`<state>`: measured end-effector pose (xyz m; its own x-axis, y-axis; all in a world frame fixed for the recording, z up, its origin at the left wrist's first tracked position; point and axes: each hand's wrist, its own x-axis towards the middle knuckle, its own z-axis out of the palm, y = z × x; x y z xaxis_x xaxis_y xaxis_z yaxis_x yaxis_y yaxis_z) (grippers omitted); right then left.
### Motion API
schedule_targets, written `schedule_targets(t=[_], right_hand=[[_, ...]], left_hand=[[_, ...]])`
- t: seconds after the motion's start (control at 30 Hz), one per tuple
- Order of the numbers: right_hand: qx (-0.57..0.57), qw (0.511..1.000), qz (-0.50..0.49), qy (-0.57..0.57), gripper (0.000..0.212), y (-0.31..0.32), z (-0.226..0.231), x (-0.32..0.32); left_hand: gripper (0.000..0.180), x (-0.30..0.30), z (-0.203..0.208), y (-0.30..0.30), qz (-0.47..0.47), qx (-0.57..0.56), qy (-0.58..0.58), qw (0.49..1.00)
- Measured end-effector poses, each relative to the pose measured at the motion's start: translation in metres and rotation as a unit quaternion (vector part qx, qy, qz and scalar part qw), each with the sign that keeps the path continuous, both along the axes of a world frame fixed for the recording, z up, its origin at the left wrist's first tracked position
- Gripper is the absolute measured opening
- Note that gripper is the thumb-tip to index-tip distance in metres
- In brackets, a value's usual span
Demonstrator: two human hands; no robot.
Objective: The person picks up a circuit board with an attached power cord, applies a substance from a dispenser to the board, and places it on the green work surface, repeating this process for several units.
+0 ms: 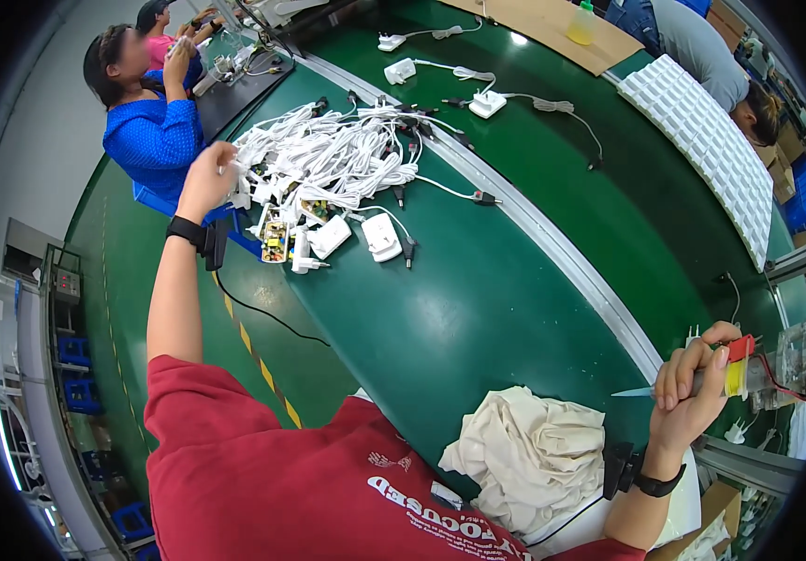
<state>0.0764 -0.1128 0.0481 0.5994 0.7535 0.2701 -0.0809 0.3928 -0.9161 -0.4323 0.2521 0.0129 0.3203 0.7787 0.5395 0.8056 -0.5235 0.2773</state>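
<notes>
Green desk (440, 318), L side: white adapters (381, 237) w/ pliable cords (328, 154), prob. light, exposed boards (275, 241) fragile, hold by casings (332, 238); L hand (208, 179) by cords, grip unclear; R hand (688, 379) clamped on pointed tool (635, 393).

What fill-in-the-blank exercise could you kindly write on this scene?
The left hand is at a pile of cables coloured ____.
The right hand holds a pale-blue pointed tool, its tip toward the picture's ____ edge.
The crumpled cream cloth lies on a table coloured ____.

Missing words: white; left; green.
</notes>
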Motion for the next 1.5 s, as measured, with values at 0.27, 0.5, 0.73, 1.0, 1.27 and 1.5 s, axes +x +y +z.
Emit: schedule_targets(t=[0.27,0.5,0.73,1.0,1.27,1.5], right_hand=[[-0.002,1.000,-0.003,-0.005,0.024,0.001,0.003,-0.003],[-0.008,1.000,-0.013,0.000,0.025,0.001,0.004,-0.004],[-0.001,1.000,-0.001,0.006,0.025,0.002,0.005,-0.004],[0.000,1.000,-0.002,0.007,0.022,-0.001,0.003,-0.003],[-0.023,1.000,-0.001,-0.016,0.022,-0.006,0.010,-0.002],[-0.028,0.999,-0.017,-0.024,0.021,-0.006,0.015,0.002]], left_hand=[[0.028,-0.008,-0.014,-0.007,0.131,-0.057,0.030,0.989],[0.035,0.010,0.002,-0.017,0.070,0.187,0.157,0.967],[0.017,0.063,0.062,-0.015,0.109,-0.105,-0.283,0.947],[0.029,0.207,0.155,-0.110,-0.294,-0.437,-0.564,0.636],[0.024,0.355,0.169,-0.132,-0.462,-0.504,-0.369,0.630],[0.036,0.452,0.079,-0.188,-0.534,-0.501,-0.138,0.667]])
